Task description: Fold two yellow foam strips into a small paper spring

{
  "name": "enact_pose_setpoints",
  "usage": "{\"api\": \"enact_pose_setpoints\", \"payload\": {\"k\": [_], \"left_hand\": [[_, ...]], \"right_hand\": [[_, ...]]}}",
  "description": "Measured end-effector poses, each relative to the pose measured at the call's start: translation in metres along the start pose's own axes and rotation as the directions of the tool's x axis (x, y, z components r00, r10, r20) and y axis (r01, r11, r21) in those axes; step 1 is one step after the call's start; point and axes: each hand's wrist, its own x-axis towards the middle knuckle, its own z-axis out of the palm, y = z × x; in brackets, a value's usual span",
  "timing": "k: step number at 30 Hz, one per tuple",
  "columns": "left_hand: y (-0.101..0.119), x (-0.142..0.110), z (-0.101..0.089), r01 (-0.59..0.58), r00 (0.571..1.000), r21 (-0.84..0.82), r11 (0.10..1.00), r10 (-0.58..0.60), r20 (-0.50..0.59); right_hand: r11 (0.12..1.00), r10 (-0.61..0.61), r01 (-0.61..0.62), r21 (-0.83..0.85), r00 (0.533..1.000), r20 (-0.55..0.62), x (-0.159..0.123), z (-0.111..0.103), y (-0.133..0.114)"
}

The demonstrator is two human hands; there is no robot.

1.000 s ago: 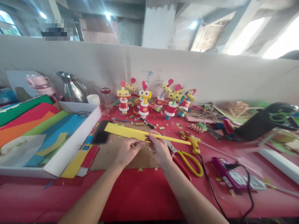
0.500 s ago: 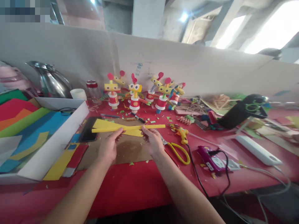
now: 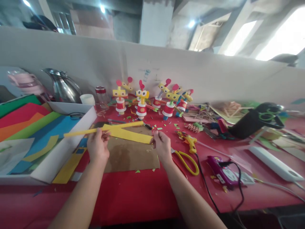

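Observation:
My left hand [image 3: 98,145] pinches a narrow yellow paper strip [image 3: 79,132], which sticks out to both sides of the fingers. A wider yellow paper strip [image 3: 130,134] slants below it, its right end between the closed fingers of my right hand [image 3: 162,144]. The wider strip's left end reaches close to my left fingers; I cannot tell whether they grip it too. Both strips are over a brown cardboard sheet [image 3: 131,159]. Scissors with yellow handles [image 3: 190,163] and a yellow glue gun [image 3: 191,143] lie to the right of my right hand.
Several paper-cup robot figures [image 3: 142,109] stand at the back. On the left is a white box [image 3: 64,144] of coloured paper, with a steel jug [image 3: 64,86] and a paper cup [image 3: 87,99] behind. A purple power adapter [image 3: 224,171] and a white power strip [image 3: 276,163] lie right.
The narrow strip went from my right hand, through both hands, to my left hand, which moved left. My right hand now grips the wider strip's right end. The camera view also shifted.

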Motion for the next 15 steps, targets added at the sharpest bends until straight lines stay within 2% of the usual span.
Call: {"api": "enact_pose_setpoints", "payload": {"k": [1, 3, 5, 8, 12, 15], "left_hand": [[-0.001, -0.002, 0.001, -0.038, 0.998, 0.023, 0.999, 0.037, 0.048], [-0.004, -0.004, 0.001, -0.031, 0.992, 0.027, 0.999, 0.027, 0.127], [-0.004, -0.003, 0.0, -0.007, 0.989, 0.005, 1.0, 0.006, 0.147], [-0.005, 0.0, -0.002, -0.083, 0.988, -0.033, 0.996, 0.086, 0.124], [-0.003, 0.004, -0.004, -0.256, 0.96, -0.023, 0.966, 0.257, 0.109], [0.001, 0.006, -0.005, -0.356, 0.933, 0.047, 0.933, 0.352, 0.075]], "right_hand": [[0.976, -0.058, 0.069, -0.205, 0.997, 0.058, -0.002, 0.003, 0.002], [0.814, -0.14, 0.227, -0.536, 0.97, 0.197, -0.004, 0.007, 0.006], [0.622, -0.175, 0.359, -0.696, 0.93, 0.323, -0.003, 0.012, 0.012], [0.453, -0.167, 0.445, -0.772, 0.893, 0.417, -0.002, 0.017, 0.022], [0.404, -0.141, 0.452, -0.795, 0.89, 0.434, -0.003, 0.015, 0.023], [0.357, -0.105, 0.518, -0.777, 0.849, 0.518, -0.004, 0.008, 0.015]]}}
